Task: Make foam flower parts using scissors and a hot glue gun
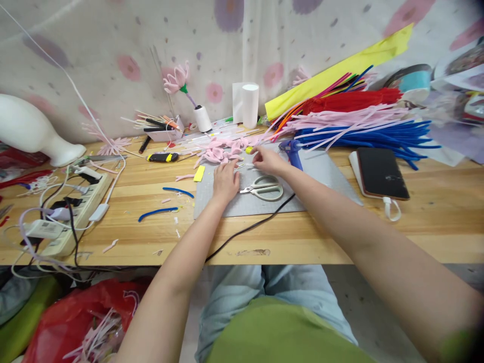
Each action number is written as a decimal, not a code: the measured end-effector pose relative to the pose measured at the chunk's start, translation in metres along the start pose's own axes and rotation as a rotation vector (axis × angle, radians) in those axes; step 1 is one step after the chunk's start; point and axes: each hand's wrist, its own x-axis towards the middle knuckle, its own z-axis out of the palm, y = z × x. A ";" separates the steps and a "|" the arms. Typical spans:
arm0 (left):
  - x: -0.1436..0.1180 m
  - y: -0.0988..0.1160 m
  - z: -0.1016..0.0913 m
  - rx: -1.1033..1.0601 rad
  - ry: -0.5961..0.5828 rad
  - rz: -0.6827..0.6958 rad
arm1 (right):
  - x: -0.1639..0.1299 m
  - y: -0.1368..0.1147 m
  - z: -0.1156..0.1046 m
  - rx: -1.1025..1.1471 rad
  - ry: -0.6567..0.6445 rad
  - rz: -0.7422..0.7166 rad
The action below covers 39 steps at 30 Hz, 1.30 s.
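My left hand (225, 180) rests palm down on a grey mat (325, 174), its fingers reaching a small pale piece near a heap of pink bent pipe-cleaner petals (221, 150). My right hand (267, 160) pinches at the same small piece just to the right. White-handled scissors (264, 189) lie on the mat under my right wrist. A blue glue gun (292, 151) sits behind my right hand, and its black cord (249, 227) runs off the table's front edge.
Bundles of blue (378, 136), pink and red (351, 101) pipe cleaners lie at the back right. A phone (381, 173) charges at the right. A power strip (75, 209) with plugs sits at the left, near a white vase (34, 132) and a utility knife (162, 157).
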 end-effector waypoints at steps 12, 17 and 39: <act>0.027 0.019 0.027 -0.177 -0.031 -0.259 | 0.003 -0.002 0.000 0.327 -0.083 0.123; 0.037 0.023 0.032 -0.193 -0.102 -0.340 | 0.004 -0.003 -0.001 0.395 -0.094 0.144; 0.035 0.028 0.034 -0.277 0.039 -0.379 | -0.002 -0.008 -0.006 0.397 -0.039 0.150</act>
